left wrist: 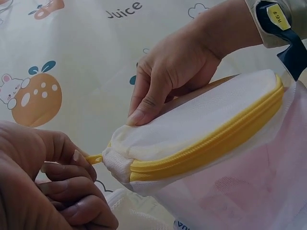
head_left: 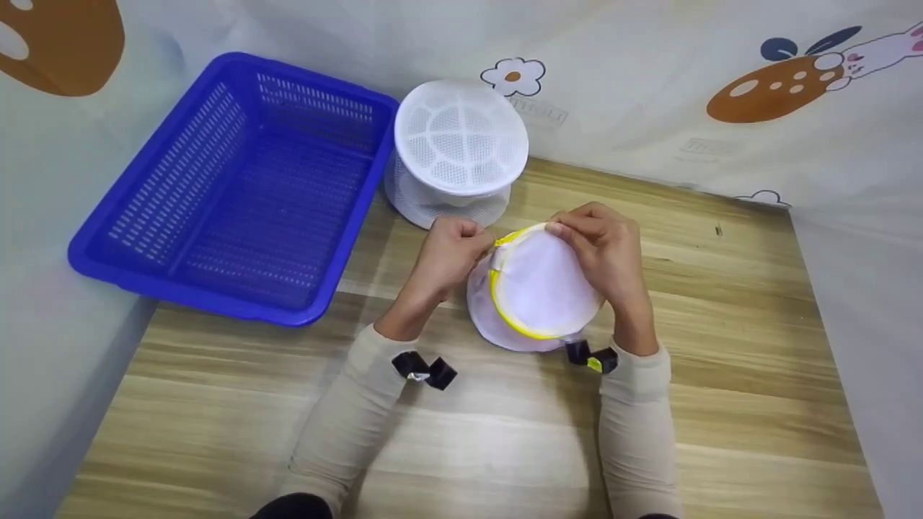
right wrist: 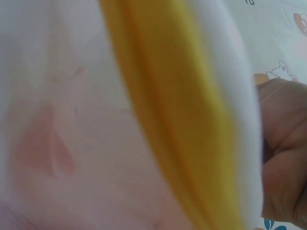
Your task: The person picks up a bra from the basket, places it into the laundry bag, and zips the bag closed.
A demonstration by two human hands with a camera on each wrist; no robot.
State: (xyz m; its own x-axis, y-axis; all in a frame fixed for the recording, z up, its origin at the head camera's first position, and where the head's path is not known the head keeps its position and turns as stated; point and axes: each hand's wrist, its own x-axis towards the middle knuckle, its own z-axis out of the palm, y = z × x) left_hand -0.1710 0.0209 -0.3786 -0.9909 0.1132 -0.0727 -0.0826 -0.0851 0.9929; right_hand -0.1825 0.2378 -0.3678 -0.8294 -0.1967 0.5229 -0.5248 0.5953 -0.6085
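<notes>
A white mesh laundry bag [head_left: 548, 288] with a yellow zipper [left wrist: 211, 143] round its lid stands on the table, tilted. My left hand [head_left: 448, 254] pinches the small yellow zipper pull [left wrist: 94, 158] beside a white fabric tab, fingers curled. On the far side of the lid, my right hand [head_left: 604, 249] pinches the rim between thumb and fingers. Pinkish material shows faintly through the bag's mesh wall [left wrist: 230, 191]. In the right wrist view the blurred zipper [right wrist: 177, 115] fills the middle, with part of a hand at the right edge.
A blue plastic basket [head_left: 328, 303] with slotted walls stands at the left. Beside it, behind my left hand, is another white mesh bag [head_left: 461, 137], round-topped. The wood-grain table [head_left: 721, 404] meets a printed cloth backdrop [head_left: 634, 43] at the back.
</notes>
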